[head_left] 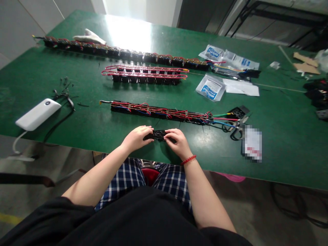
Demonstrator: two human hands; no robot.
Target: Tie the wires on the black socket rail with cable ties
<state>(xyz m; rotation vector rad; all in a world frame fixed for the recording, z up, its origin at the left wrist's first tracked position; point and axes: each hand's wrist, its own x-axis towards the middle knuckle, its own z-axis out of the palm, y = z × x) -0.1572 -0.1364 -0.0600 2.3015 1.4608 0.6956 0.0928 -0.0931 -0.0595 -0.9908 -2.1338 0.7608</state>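
Note:
A small bundle of thin black strips [159,135] lies between my hands near the table's front edge. My left hand [138,138] is closed round its left end, thumb below and fingers above. At the right end my right hand [178,141] pinches the bundle between thumb and fingers; a red beaded bracelet is on that wrist. Just beyond both hands lies a long black strip with red and blue wires [159,112], with green, red and blue leads at its right end. Neither hand touches this strip.
Farther back are a shorter black block with looped red wires [147,75] and a longer wired strip [125,53]. A white device [38,114] lies left. Plastic packets [210,87], scissors [235,131] and a pixelated card [252,143] lie right on the green table [282,136].

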